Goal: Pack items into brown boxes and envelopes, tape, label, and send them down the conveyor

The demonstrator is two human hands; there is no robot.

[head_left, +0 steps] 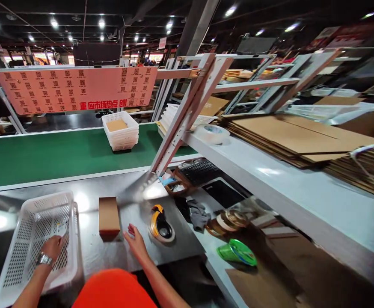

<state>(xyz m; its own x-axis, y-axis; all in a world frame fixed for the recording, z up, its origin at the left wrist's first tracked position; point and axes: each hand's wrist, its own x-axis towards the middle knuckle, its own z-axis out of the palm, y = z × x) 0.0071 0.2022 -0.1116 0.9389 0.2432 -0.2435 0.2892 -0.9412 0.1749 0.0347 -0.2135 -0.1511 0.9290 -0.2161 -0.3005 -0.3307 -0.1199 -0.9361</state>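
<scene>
My left hand (52, 247), with a metal watch on the wrist, reaches into a white perforated plastic basket (72, 252) at the left of the metal table. Its fingers are curled together at a small clear packet (62, 226) with a bit of yellow and white print; the fingertips are partly hidden. My right hand (135, 240) is held over the table with its fingers apart and nothing in it. Just left of it stands a small brown cardboard box (108, 216), not touched. To its right lies a yellow and black tape dispenser (160, 224) with a roll of tape.
Beyond the table runs a green conveyor belt (46, 156) carrying stacked white baskets (123, 141). A slanted metal post (187, 115) and a white shelf (302, 179) with flat cardboard (305, 132) stand right. Below are tape rolls (228, 221) and a green cup (236, 252).
</scene>
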